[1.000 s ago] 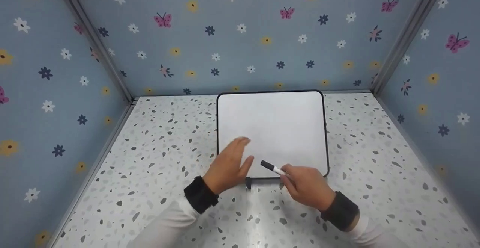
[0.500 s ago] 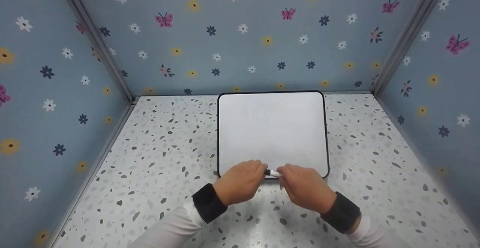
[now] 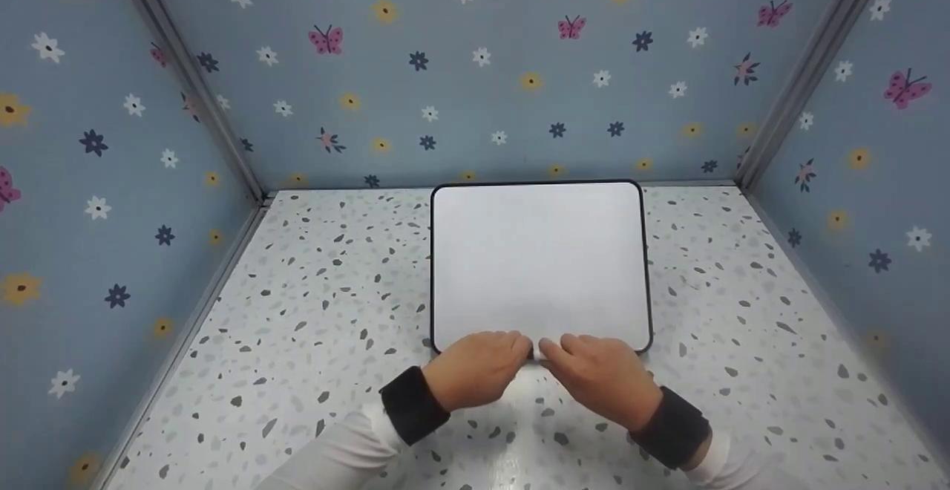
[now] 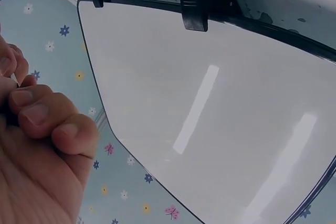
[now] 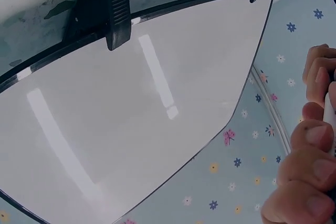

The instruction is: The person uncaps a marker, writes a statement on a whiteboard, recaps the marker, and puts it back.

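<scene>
In the head view both hands meet in front of the lower edge of a whiteboard (image 3: pixel 538 260) with a black frame. My right hand (image 3: pixel 603 377) grips the white barrel of a marker (image 3: pixel 539 354), also seen as a white strip of the marker (image 5: pixel 329 113) at the right wrist view's edge. My left hand (image 3: pixel 479 368) has its fingers curled round the marker's black-capped end. Most of the marker is hidden inside the two hands, so I cannot tell whether the cap is still on the tip.
The whiteboard stands tilted on a speckled white tabletop (image 3: pixel 334 312). Black clips (image 4: pixel 194 3) hold its lower edge. Blue walls (image 3: pixel 475 67) with flowers and butterflies enclose the table at the back and both sides.
My left hand has come right and down from beside the board and closed on the marker's capped end. The hands have lowered slightly, and less of the marker shows between them.
</scene>
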The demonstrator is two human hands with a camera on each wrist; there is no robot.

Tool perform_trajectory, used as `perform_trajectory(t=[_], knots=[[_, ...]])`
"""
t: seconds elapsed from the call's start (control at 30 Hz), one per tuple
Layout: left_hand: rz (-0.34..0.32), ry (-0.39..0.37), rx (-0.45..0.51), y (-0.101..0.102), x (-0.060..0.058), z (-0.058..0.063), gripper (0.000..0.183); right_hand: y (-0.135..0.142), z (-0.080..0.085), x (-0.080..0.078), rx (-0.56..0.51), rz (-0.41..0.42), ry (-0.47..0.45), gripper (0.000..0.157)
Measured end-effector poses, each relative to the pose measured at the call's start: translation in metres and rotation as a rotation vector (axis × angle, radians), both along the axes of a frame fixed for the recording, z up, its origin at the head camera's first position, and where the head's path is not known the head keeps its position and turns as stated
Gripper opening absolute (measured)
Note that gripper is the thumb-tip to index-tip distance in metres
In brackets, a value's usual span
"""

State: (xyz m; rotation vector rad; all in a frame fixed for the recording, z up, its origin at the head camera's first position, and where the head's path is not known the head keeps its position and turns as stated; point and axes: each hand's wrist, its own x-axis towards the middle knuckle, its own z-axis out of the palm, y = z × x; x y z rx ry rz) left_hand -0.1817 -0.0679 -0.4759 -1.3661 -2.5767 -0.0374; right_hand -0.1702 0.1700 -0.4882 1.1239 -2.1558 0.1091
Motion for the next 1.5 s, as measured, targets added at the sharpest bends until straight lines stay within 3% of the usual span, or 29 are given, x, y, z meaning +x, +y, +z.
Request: perform_trajectory(t=[0.1,0.17,0.27,0.47,0.6,0.73,0.97,1.13,1.5], knots=[[-0.007,-0.013,-0.013,-0.001,0.000,0.001,0.010,0.000,-0.001,0.001,-0.001,0.002,0.006,0.039],[-0.018,-0.015,-0.014,-0.001,-0.001,0.000,0.009,0.001,-0.001,0.001,0.002,0.004,-0.007,0.043],[-0.019,-0.012,-0.012,-0.005,-0.004,-0.001,0.008,0.005,-0.003,0.001,-0.006,0.005,-0.048,0.038],[0.042,-0.047,-0.001,-0.026,-0.008,0.003,0.006,0.026,-0.003,0.000,-0.044,-0.020,-0.085,0.033],[0.037,0.000,0.025,-0.035,-0.012,0.006,0.008,0.034,-0.002,-0.002,-0.063,-0.020,-0.087,0.012],[0.064,0.012,0.060,-0.045,-0.015,0.007,0.010,0.038,-0.002,-0.001,-0.090,-0.010,-0.125,0.018],[0.154,0.022,0.169,-0.067,-0.022,0.003,0.004,0.042,0.000,0.004,-0.148,-0.070,-0.262,0.023],[0.224,0.046,0.223,-0.085,-0.030,-0.001,0.006,0.042,0.000,0.005,-0.149,-0.117,-0.308,0.020],[0.466,-0.003,0.318,-0.120,-0.052,-0.017,0.014,0.045,-0.006,0.010,-0.179,-0.144,-0.412,0.008]])
